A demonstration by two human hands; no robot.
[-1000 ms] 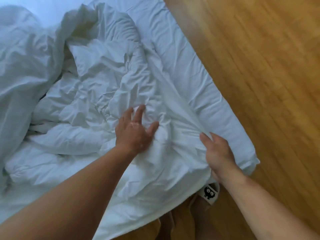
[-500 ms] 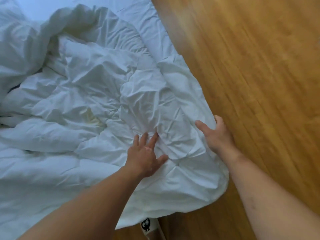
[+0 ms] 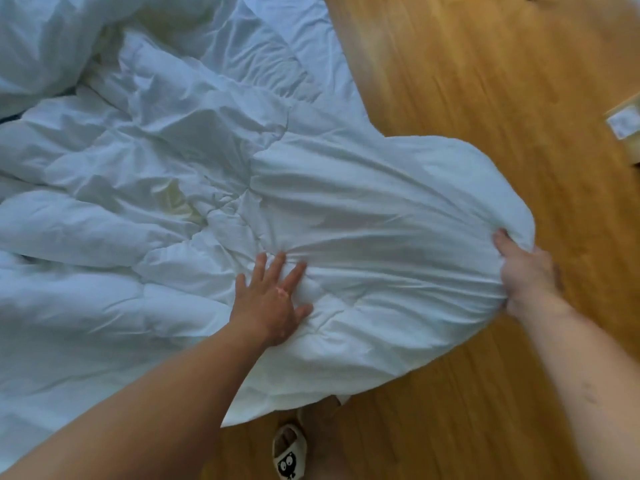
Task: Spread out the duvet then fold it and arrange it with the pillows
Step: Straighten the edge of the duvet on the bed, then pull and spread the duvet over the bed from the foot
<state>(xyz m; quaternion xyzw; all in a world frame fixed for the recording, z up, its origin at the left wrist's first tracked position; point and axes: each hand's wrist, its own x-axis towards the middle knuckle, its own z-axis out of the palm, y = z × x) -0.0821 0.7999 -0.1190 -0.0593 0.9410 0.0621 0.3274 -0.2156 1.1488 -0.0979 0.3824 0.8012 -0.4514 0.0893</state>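
Note:
A white, crumpled duvet (image 3: 145, 188) covers the left and middle of the view, lying over a white mattress (image 3: 311, 43). One end of it bulges out to the right over the wooden floor. My right hand (image 3: 526, 275) grips that end's edge, and the cloth is drawn taut from it. My left hand (image 3: 273, 299) lies flat on the duvet with its fingers spread. No pillows are in view.
Wooden floor (image 3: 485, 81) fills the right side. A slipper with a cartoon face (image 3: 289, 455) is on my foot at the bottom middle. A pale box-like object (image 3: 627, 123) sits at the right edge.
My right hand closed on the duvet's edge and pulled it out to the right over the floor. My left hand stayed pressed flat on the duvet. The cloth is now stretched between them.

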